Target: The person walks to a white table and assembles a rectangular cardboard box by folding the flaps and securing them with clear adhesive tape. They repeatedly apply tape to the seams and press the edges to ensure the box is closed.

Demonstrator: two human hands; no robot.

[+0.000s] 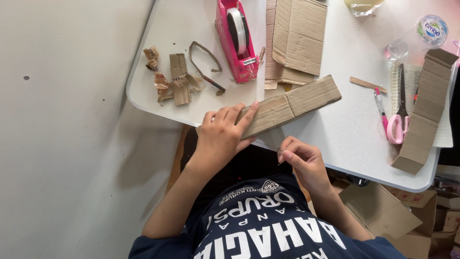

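My left hand (224,135) presses flat on the near end of a long folded brown cardboard piece (297,101). The piece lies slanted across the front edge of the white table (345,141). My right hand (303,159) hovers just below that edge, close to the cardboard's underside. Its thumb and fingers are pinched together, and I cannot make out whether anything thin sits between them.
A pink tape dispenser (237,41) stands behind the piece, with a flat cardboard sheet (297,36) beside it. Cardboard scraps (179,76) lie at the left. Pink scissors (397,124), a pink pen (381,108), a creased cardboard strip (426,115) and a lying plastic bottle (417,38) are at the right. Cardboard boxes (383,211) sit on the floor.
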